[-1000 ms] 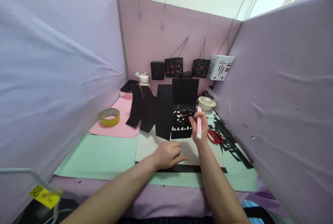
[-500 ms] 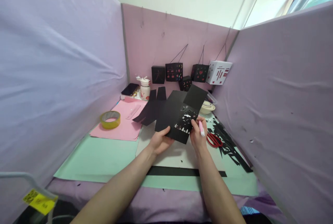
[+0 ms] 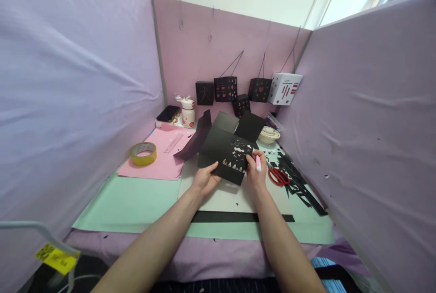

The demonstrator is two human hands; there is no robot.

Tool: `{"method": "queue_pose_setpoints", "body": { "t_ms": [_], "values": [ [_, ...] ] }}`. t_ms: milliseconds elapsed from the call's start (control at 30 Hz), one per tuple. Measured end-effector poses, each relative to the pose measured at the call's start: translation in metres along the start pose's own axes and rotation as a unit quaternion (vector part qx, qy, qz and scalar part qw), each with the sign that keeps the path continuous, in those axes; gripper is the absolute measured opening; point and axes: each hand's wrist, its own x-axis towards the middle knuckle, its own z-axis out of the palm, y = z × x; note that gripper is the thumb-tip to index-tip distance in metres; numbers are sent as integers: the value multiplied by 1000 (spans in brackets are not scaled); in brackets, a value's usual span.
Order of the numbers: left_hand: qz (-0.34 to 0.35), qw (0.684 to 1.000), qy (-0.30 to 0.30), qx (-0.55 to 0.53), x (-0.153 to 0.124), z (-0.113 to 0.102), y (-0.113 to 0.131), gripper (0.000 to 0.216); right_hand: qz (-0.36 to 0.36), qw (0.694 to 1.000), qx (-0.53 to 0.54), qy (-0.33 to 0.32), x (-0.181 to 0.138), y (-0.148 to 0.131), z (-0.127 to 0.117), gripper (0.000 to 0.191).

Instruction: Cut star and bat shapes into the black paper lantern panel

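Tilted up above the white board (image 3: 218,202), a folded sheet of black card (image 3: 218,141) has stars, cloud-like shapes and a row of pointed shapes cut through it. My left hand (image 3: 206,179) grips its lower left edge, thumb on top. At the right edge my right hand (image 3: 256,172) pinches the card, with a pink pen-shaped tool (image 3: 258,164) also tucked in its fingers. The tool's tip cannot be made out clearly. Red-handled scissors (image 3: 278,176) lie just right of that hand.
Black paper scraps (image 3: 299,184) cover the right side. A yellow tape roll (image 3: 143,153) rests on pink paper (image 3: 150,170) at left. Behind stand a bottle (image 3: 188,113) and bowl (image 3: 269,135). Black boxes (image 3: 225,89) and a white box (image 3: 285,88) hang at the back.
Both hands have shifted the black card slightly left. Its flaps have turned, with the left one curling upward and the back panel catching light. The camera view has also shifted a little.
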Motion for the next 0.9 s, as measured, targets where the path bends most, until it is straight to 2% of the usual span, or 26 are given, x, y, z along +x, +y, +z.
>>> {"method": "queue_pose_setpoints", "body": {
  "t_ms": [200, 667, 900],
  "values": [
    [0, 1000, 18, -18, -1, 2, 3, 40, 80, 994, 73, -1, -1, -9, 2, 34],
    [13, 1000, 2, -8, -2, 3, 4, 42, 150, 980, 122, -38, -2, -5, 8, 38],
    [6, 1000, -2, -9, -3, 3, 5, 42, 162, 975, 145, -53, -3, -7, 10, 41]
  ]
}}
